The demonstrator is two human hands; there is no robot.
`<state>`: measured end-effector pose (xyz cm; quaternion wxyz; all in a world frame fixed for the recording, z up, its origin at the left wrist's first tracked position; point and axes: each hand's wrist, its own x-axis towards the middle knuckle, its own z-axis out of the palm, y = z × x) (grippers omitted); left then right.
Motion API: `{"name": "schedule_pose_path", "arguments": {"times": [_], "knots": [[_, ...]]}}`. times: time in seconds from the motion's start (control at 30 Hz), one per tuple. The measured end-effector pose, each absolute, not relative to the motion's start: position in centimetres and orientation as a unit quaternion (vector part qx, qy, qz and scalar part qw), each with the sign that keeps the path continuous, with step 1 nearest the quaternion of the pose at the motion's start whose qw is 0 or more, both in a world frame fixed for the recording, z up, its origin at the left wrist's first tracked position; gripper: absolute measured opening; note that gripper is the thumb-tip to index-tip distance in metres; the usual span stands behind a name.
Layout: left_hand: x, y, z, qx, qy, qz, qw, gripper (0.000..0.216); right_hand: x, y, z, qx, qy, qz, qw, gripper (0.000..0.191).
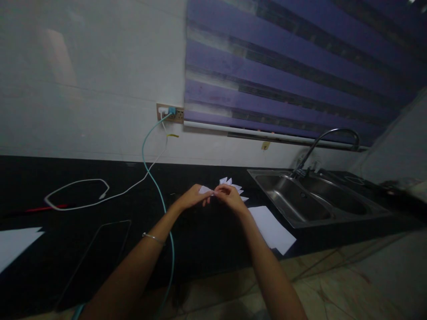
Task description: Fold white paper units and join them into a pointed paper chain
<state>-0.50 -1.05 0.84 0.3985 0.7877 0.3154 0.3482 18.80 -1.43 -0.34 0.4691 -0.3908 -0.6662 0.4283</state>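
A small piece of folded white paper [204, 190] is held between both hands above the black counter. My left hand [192, 198] is closed on its left part, with a thin bracelet on the wrist. My right hand [230, 195] pinches the paper's right tip between thumb and fingers. Just behind the right hand lie several pointed folded paper pieces [227, 181], partly hidden by that hand. To the right, near my right forearm, white paper sheets [271, 229] lie flat on the counter.
At the right is a double steel sink [283, 195] with a curved faucet [313, 144]. A teal cable [156, 189] and a white cable [125, 192] run from the wall outlet [178, 115] across the black counter [187, 169]. More white paper [16, 242] lies at the far left.
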Motion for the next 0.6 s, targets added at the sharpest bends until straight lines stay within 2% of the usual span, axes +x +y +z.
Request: {"name": "schedule_pose_path", "arguments": {"times": [0.13,0.37,0.5,0.6], "knots": [[-0.6,-0.9,0.5,0.779,0.306,0.337,0.431,0.047,19.2,-1.2,-0.8,-0.421,-0.738,0.336,0.407,0.026],[-0.6,-1.2,0.8,0.770,0.354,0.316,0.427,0.059,18.9,-2.0,-0.2,-0.421,-0.792,0.189,0.401,0.021],[-0.9,-1.1,1.1,0.735,0.349,0.315,0.489,0.061,18.9,-2.5,0.2,-0.407,-0.808,0.155,0.398,0.017],[-1.4,-0.9,1.2,0.719,0.340,0.340,0.502,0.049,19.0,-2.7,0.3,-0.385,-0.822,0.167,0.384,0.017]]}}
